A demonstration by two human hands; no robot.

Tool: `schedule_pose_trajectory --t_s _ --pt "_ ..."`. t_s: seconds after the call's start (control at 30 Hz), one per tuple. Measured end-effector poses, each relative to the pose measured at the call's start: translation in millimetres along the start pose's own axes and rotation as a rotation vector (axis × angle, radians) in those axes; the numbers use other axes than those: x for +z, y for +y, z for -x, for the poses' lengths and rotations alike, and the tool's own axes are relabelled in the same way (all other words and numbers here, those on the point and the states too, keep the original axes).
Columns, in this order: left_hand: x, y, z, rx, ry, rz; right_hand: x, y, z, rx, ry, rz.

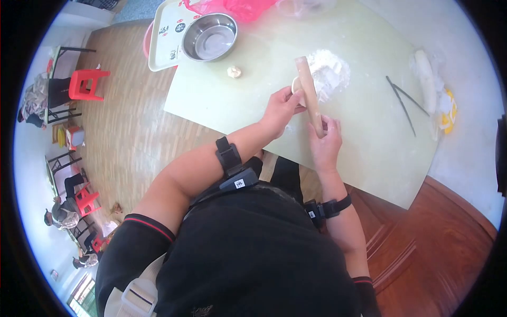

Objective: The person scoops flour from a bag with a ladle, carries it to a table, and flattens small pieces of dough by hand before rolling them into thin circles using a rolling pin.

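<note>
My right hand (326,138) is closed around the lower end of a wooden rolling pin (307,83), which points away from me over the pale green table (364,164). In my left hand (282,108), thumb and fingers pinch a thin round dough wrapper (296,86) at the pin's left side; the pin hides part of it. Just right of the pin lies a heap of white flour (330,73). Further left sits a small pale lump (234,72), which looks like dough.
A steel bowl (210,38) stands partly over a white tray (165,50) at the far left, beside a pink plastic bag (240,7). To the right lie two dark chopsticks (404,105), a long white roll in clear plastic (424,74) and a yellow-white wrapper (448,111).
</note>
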State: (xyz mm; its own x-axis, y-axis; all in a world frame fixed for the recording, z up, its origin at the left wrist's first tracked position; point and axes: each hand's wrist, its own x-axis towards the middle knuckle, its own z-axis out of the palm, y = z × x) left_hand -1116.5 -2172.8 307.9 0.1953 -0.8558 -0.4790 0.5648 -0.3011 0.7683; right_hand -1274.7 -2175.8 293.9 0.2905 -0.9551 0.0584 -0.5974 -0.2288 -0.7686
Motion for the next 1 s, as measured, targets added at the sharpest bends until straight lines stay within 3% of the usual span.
schedule_pose_trajectory --t_s 0.2,0.27,0.43,0.5,0.6,0.67,0.7,0.73,0.77,0.8,0.83,0.9,0.93,1.0 --pt "-4 2 -4 -0.096 0.053 -0.001 2 11 6 0.320 -0.107 -0.508" --pt "-6 2 -5 -0.096 0.045 -0.015 -16 -4 4 0.522 -0.215 -0.887" --pt "-7 1 -6 -0.119 0.047 -0.038 -40 9 5 0.606 -0.380 -1.213" --pt "-15 -3 -13 -0.112 -0.072 -0.198 -44 16 9 0.619 -0.425 -1.314" --pt "-32 -3 -21 -0.074 -0.130 -0.468 -45 25 10 0.578 -0.371 -1.088" --pt "-25 17 -10 -0.044 -0.085 -0.658 -44 36 12 0.387 -0.295 -0.520" --pt "-22 25 -2 -0.009 -0.043 -0.845 -45 34 13 0.394 -0.297 -0.523" --pt "-24 27 5 -0.014 -0.042 -0.847 -47 31 12 0.249 -0.258 -0.309" --pt "-26 29 11 0.123 -0.001 -1.114 -50 26 9 0.100 -0.216 -0.095" --pt "-28 29 18 0.262 0.042 -1.377 -52 19 6 0.103 -0.219 -0.096" --pt "-32 28 27 0.259 0.043 -1.378 -52 10 4 0.047 -0.191 -0.023" --pt "-43 25 37 0.501 -0.080 -1.574 -45 2 -1 -0.012 -0.165 0.047" --pt "-47 23 36 0.501 -0.078 -1.575 -40 2 -4 -0.045 -0.172 0.091" --pt "-58 16 35 0.934 -0.287 -1.791 -31 -2 -10 -0.080 -0.184 0.134"
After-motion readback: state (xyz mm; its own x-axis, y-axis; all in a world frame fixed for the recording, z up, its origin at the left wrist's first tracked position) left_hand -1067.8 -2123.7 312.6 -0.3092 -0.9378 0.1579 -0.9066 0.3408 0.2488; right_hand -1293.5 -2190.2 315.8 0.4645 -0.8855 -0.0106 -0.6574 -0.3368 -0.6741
